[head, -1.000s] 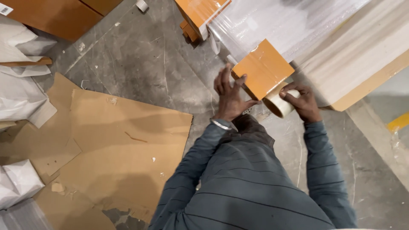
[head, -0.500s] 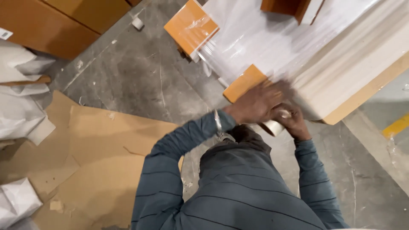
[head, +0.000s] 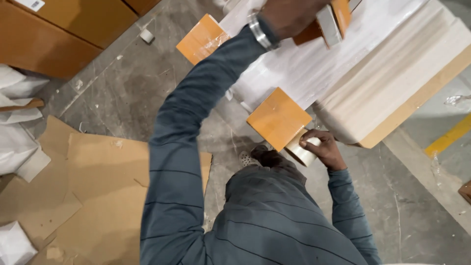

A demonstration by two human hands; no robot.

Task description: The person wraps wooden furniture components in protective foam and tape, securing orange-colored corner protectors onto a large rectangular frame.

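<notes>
My left hand [head: 289, 14] is stretched far up to the top edge of the view, its fingers curled on an orange corner piece [head: 336, 19] of a large flat package [head: 314, 73] wrapped in white film. My right hand [head: 327, 148] grips a pale tape roll [head: 300, 153] just below a second orange corner piece [head: 278, 118] at the package's near corner. A third orange corner piece [head: 202, 38] sits at the left corner. A metal band [head: 258, 25] is on my left wrist. My body in a grey-blue striped top fills the lower middle.
Flat cardboard sheets [head: 93, 191] lie on the concrete floor at left. Brown boxes [head: 59, 34] stand at the top left, with white bags [head: 17, 132] along the left edge. A yellow floor line [head: 449, 137] runs at right.
My left hand has left the near corner piece and reached up across the package to the far corner piece. The right hand stays on the tape roll by the near corner.
</notes>
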